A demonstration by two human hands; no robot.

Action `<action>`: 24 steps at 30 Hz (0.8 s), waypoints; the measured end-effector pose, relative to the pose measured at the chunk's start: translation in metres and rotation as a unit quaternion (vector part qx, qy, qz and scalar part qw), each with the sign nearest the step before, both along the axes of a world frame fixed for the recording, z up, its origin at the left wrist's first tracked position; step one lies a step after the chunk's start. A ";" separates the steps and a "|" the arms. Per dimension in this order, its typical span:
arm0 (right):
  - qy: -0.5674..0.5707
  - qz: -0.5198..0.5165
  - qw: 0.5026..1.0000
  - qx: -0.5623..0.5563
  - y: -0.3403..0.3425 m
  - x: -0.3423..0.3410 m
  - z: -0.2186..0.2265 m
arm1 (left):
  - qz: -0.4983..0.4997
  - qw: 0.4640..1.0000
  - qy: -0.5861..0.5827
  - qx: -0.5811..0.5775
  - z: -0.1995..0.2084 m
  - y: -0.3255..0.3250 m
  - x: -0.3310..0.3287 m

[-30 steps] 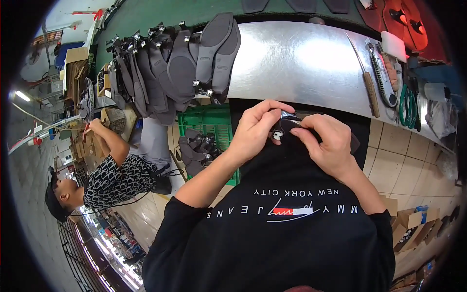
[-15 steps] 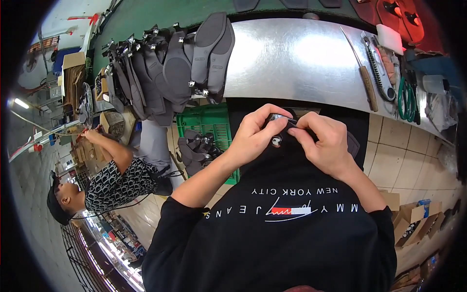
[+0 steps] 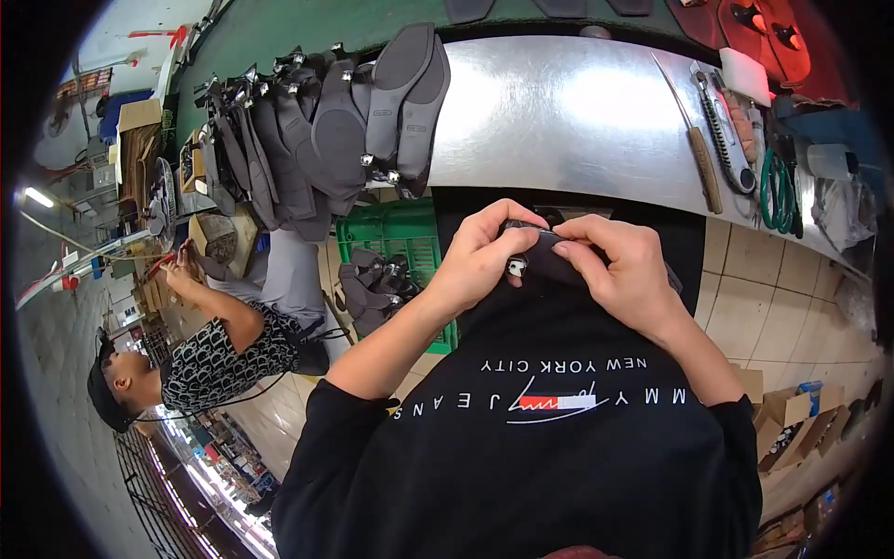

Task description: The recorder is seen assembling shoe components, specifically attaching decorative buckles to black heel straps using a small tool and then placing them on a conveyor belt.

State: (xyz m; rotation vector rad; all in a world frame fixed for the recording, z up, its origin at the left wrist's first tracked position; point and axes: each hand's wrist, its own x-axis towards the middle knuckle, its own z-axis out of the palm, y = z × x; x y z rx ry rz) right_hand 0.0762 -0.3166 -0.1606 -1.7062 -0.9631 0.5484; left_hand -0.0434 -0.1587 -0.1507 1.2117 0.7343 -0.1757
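Both my hands are closed on a dark grey shoe sole (image 3: 556,270), held in front of my chest just off the table's near edge. My left hand (image 3: 480,259) pinches its left end, where a shiny metallic piece (image 3: 516,266) shows below the fingers. My right hand (image 3: 622,270) grips the upper edge, thumb and forefinger pressed together close to the left fingertips. The fingers hide part of the sole. To the left, several similar grey soles (image 3: 340,135) with shiny ends lie overlapped on the table.
The metal tabletop (image 3: 559,121) carries a wooden-handled pointed tool (image 3: 705,168), a cutter knife (image 3: 731,140) and green-handled scissors (image 3: 778,191) at its right. Below left stands a green crate (image 3: 410,224) with more soles (image 3: 372,289). Another person (image 3: 223,354) works at far left. Cardboard boxes (image 3: 792,424) sit at lower right.
The sole has tilted in my hands, so more of its grey surface shows below my fingers. My left hand has shifted slightly left. The other person's hands have moved.
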 end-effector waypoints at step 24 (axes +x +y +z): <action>-0.323 -0.204 0.916 -0.127 -0.016 0.094 -0.052 | 0.345 0.887 -0.045 -0.305 -0.032 0.022 -0.017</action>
